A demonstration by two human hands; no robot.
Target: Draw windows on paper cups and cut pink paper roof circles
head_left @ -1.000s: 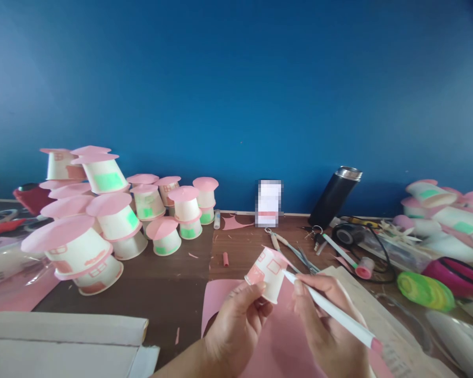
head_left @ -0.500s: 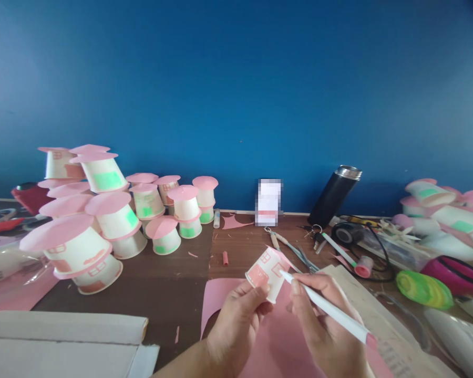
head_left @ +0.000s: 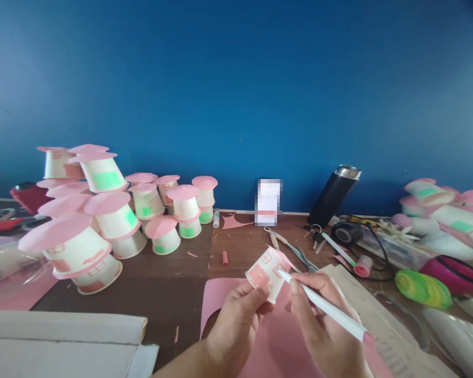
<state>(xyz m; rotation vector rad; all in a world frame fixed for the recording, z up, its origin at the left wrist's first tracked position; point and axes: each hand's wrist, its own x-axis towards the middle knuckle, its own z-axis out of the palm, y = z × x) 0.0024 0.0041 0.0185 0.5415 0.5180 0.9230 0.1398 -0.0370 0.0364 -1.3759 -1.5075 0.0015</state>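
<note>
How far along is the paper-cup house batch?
Done: roofed cup houses are stacked at left, with a second pile at right. In hand: the left hand grips a paper cup with a pink door and windows, and the right hand holds a white pen, tip at the cup wall. Left: probably this cup's outlines. A pink sheet lies under the hands, so more roofs may follow.

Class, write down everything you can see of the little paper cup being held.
The paper cup is small, white, upside down and tilted, with a pink door and windows on its side and a pink roof on top. The left hand pinches its rim; a white pen in the right hand touches its side.
</note>
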